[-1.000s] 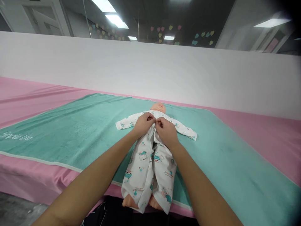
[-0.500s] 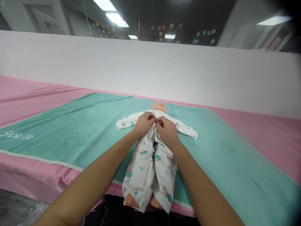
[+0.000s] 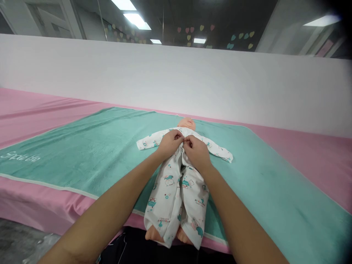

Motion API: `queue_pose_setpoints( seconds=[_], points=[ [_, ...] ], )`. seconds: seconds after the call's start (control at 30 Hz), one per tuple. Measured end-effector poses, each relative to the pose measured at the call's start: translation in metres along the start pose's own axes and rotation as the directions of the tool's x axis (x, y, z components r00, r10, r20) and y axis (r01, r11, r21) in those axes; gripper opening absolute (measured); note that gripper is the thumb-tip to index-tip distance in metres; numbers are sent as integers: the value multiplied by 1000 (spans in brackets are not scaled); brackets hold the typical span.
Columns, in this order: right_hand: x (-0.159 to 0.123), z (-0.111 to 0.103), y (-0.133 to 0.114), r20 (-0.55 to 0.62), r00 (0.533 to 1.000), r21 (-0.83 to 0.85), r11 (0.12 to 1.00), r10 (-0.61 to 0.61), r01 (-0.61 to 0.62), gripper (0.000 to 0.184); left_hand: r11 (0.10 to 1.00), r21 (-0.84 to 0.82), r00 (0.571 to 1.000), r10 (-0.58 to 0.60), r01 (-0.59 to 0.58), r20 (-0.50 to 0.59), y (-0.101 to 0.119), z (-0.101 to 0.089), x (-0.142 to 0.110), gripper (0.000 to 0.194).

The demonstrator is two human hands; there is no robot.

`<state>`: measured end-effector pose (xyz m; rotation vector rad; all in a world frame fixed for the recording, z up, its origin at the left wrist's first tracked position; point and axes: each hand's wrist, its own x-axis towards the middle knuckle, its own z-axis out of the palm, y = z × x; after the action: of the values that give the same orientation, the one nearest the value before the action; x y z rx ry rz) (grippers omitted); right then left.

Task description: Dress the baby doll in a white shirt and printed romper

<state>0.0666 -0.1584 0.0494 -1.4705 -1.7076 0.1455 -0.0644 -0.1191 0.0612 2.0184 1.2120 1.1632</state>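
Note:
A baby doll (image 3: 187, 124) lies on its back on a teal towel (image 3: 90, 150), head away from me and bare feet at the near edge. It wears a white romper (image 3: 170, 190) printed with small teal animals, sleeves spread to both sides. My left hand (image 3: 169, 143) and my right hand (image 3: 195, 152) meet at the doll's chest. Each pinches one edge of the romper's front opening, fingers curled tight, thumbs nearly touching. Below my hands the front opening gapes slightly.
The towel covers a pink sheet (image 3: 310, 154) on a long bed or table. A white partition wall (image 3: 176, 80) runs along the far side. Dark glass with paper hearts (image 3: 192, 31) shows above it. Grey floor (image 3: 22, 245) lies at the lower left.
My hands stay pinched at the romper's chest. The view has shifted slightly, so the doll sits a little to the right in the picture.

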Motion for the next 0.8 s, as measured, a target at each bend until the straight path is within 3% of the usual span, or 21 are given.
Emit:
queue_pose_setpoints(
  seconds=[0.8],
  points=[
    [0,0,1,-4,1000,8,1000,-1,1,14,1000,-8,1000,10,-10,-6,-2,1,1,10]
  ],
)
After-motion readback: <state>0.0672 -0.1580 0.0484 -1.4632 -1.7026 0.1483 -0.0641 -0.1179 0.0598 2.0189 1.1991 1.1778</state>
